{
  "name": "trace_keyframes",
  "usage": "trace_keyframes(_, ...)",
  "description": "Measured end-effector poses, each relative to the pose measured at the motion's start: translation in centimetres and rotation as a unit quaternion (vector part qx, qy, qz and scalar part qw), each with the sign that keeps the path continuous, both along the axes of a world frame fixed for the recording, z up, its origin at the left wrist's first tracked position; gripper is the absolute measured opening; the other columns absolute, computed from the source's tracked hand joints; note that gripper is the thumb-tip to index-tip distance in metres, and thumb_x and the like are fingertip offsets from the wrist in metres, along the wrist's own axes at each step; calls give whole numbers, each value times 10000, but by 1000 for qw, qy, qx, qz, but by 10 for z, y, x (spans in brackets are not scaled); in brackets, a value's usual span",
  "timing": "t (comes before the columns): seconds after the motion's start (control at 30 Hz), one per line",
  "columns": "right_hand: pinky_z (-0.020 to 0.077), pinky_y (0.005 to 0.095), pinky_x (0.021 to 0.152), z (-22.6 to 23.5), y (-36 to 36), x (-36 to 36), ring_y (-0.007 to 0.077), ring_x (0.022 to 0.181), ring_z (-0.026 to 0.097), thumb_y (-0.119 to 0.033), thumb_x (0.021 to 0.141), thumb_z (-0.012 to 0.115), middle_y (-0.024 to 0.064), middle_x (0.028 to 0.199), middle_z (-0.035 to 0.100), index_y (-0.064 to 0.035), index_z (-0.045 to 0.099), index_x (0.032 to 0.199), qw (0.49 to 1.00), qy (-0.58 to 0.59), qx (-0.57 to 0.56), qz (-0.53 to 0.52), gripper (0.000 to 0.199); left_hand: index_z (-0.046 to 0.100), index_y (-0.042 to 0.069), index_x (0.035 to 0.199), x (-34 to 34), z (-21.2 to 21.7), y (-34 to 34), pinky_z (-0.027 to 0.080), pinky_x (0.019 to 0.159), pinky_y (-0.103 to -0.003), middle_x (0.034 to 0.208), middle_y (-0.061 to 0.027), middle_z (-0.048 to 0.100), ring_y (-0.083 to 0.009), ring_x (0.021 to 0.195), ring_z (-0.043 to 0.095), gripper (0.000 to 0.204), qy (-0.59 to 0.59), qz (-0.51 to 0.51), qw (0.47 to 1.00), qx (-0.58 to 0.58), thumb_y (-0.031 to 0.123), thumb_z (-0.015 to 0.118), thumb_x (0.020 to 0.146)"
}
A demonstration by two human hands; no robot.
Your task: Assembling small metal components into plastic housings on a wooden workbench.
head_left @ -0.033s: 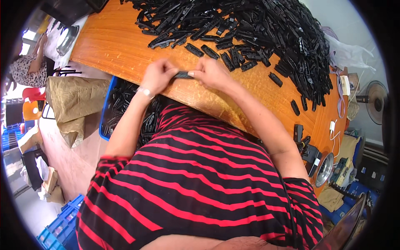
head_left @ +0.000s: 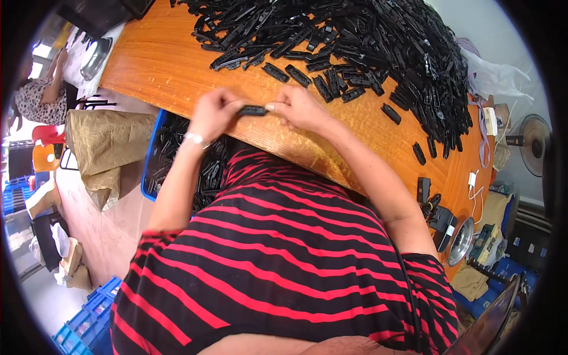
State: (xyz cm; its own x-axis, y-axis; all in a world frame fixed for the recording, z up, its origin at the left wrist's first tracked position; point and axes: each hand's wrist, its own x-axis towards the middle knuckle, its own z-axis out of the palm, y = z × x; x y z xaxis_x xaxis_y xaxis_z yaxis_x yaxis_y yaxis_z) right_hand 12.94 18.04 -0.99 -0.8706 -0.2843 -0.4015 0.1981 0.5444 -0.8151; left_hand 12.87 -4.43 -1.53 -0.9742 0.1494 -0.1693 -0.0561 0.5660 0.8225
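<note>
Left hand: left hand (head_left: 216, 112) was raised just over the near edge of the bench, fingers curled and pinching the left end of a small black plastic part (head_left: 253, 110).
Right hand: right hand (head_left: 299, 108) faced it from the other side, thumb and fingertips closed on the right end of the same part.
Black plastic part: a short, flat, dark strip, held level between the two hands, above the bench edge and clear of its surface.
Wrist: a pale bracelet (head_left: 195, 139) sat on the left wrist.
Bench: an orange wooden bench (head_left: 160, 65) ran across the upper half of the view, its near edge curved by the lens.
Pile: a large heap of black parts (head_left: 378, 41) covered the far and right part of the bench; loose pieces lay just beyond the hands.
Crate: a blue crate (head_left: 155, 160) stood below the bench edge on the person's left, holding more black pieces.
Clothing: a red and black striped shirt (head_left: 284, 260) filled the lower middle.
Left side: a brown sack (head_left: 103, 142) stood beside the crate; another person (head_left: 38, 97) sat far off at the upper left.
Right side: a fan (head_left: 535, 142) stood past the end of the bench.
</note>
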Motion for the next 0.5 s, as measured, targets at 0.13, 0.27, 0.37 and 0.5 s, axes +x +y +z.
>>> trace_keyframes(0.13, 506, 342, 570, 5, 3, 0, 212, 608, 617, -219, 854, 674, 99, 647, 617, -23, 574, 866, 970, 221, 101, 28, 221, 646, 18, 810, 16, 25, -73, 478, 636, -329, 715, -94, 611, -196, 659, 591, 161, 51, 3, 992, -115, 163, 713, 791)
trace_keyframes(0.27, 520, 409, 645, -5, -3, -25, 321, 716, 637, -210, 828, 680, 143, 823, 618, -14, 588, 902, 903, 372, 213, -6, 228, 683, 44, 892, -8, 16, -51, 495, 703, -356, 817, -121, 628, -265, 770, 626, 189, 164, 44, 975, -142, 193, 712, 779)
trace_keyframes(0.37, 529, 428, 642, -9, -14, -35, 343, 731, 640, -210, 805, 695, 156, 964, 578, -21, 588, 912, 882, 369, 293, 0, 242, 689, 67, 936, -35, 11, 2, 502, 733, -385, 867, -124, 623, -301, 816, 621, 198, 279, 35, 950, -138, 195, 699, 785)
trace_keyframes(0.5, 526, 435, 638, -20, -12, -34, 351, 735, 633, -165, 784, 701, 156, 939, 567, -39, 591, 901, 865, 389, 316, 36, 205, 682, 61, 917, -67, -2, 49, 511, 741, -403, 913, -116, 587, -307, 889, 600, 190, 317, -17, 925, -210, 191, 700, 780)
